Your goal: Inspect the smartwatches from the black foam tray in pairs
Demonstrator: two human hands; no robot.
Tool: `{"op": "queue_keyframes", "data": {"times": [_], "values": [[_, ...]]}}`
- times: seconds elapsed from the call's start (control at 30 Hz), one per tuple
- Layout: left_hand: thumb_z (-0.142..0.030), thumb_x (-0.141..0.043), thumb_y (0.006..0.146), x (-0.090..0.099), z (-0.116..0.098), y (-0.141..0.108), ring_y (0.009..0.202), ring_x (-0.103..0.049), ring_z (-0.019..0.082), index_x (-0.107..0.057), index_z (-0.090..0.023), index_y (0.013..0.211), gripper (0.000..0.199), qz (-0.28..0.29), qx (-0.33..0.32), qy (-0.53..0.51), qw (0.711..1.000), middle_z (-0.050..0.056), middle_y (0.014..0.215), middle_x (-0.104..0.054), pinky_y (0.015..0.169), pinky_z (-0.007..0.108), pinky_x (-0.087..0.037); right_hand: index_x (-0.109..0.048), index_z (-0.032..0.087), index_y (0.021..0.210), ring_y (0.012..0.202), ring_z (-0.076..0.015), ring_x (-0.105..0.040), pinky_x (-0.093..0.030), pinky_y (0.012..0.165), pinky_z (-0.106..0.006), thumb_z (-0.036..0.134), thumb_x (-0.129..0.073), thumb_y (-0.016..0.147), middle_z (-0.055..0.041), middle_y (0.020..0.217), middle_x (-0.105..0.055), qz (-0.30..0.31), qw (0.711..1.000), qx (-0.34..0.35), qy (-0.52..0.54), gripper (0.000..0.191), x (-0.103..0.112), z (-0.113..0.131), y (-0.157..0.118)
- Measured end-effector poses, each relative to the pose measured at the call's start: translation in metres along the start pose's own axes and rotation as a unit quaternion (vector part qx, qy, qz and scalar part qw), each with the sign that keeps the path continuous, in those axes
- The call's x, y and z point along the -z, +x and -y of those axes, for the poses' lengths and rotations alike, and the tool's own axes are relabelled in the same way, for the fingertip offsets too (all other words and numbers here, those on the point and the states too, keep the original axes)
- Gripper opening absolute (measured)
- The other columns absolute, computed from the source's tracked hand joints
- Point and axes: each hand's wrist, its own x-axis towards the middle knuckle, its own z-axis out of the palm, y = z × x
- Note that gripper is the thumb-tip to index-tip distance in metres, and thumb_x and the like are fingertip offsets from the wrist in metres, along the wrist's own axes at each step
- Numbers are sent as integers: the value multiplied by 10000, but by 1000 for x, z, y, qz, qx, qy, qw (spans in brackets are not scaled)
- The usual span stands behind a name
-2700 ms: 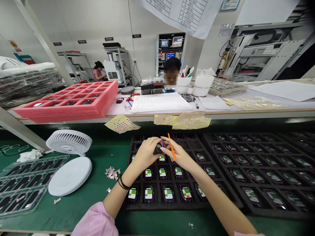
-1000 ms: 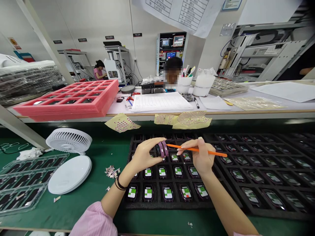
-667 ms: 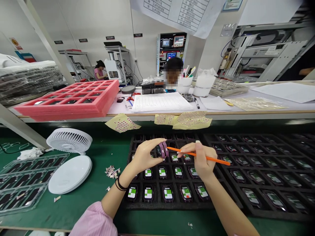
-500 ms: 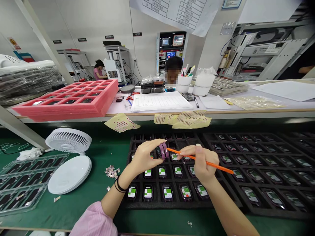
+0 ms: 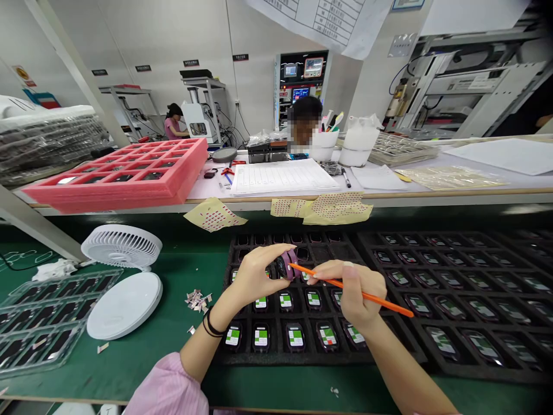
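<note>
**Two hands at a plum-strapped smartwatch**

From the head camera: a smartwatch [image 5: 285,266] with a plum strap and dark face sits pinched between the thumb and fingers of the left hand [image 5: 253,276], above a black tray [image 5: 302,358] of similar watches. The right hand [image 5: 352,291], closed narrowly, grips an orange stick [image 5: 371,298], its tip at the strap. Fingers hide much of the watch; whether the tip touches it is hard to make out.
</note>
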Motion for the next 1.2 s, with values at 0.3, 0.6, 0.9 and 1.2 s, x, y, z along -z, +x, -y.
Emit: {"op": "queue_keyframes", "data": {"times": [0.3, 0.6, 0.9, 1.2], "values": [[-102, -652, 683, -4, 2, -2, 1057, -658, 228, -586, -222, 1217, 551, -12, -26, -6, 1000, 67, 1171, -685, 918, 353, -519, -698, 208, 785, 591, -169, -687, -566, 554, -302, 191, -347, 972, -26, 600, -693, 0, 1000, -6, -10, 398, -1, 1, -3], [-63, -644, 660, 0, -2, 2, 1100, -609, 237, -600, -223, 1187, 552, -8, -21, -5, 1000, 72, 1210, -649, 957, 385, -504, -694, 209, 789, 581, -169, -675, -545, 579, -314, 316, -316, 995, -39, 659, -713, -18, 997, -73, 13, 444, 4, -8, 1], [-102, -663, 753, -2, -3, 0, 1025, -606, 203, -553, -239, 1254, 531, -24, 49, -42, 998, 86, 1156, -584, 752, 282, -575, -341, 235, 652, 732, -195, -674, -553, 613, -314, 413, -768, 683, -104, 1005, -714, 81, 944, -305, 96, 463, -30, -27, 5], [-222, -762, 736, 6, -15, 0, 1028, -605, 194, -563, -220, 1203, 508, -61, 50, -127, 989, 88, 1162, -604, 681, 235, -597, -336, 212, 618, 675, -152, -659, -512, 577, -252, 320, -818, 648, -17, 860, -692, 35, 869, -393, 298, 495, -25, -23, 12]]}}
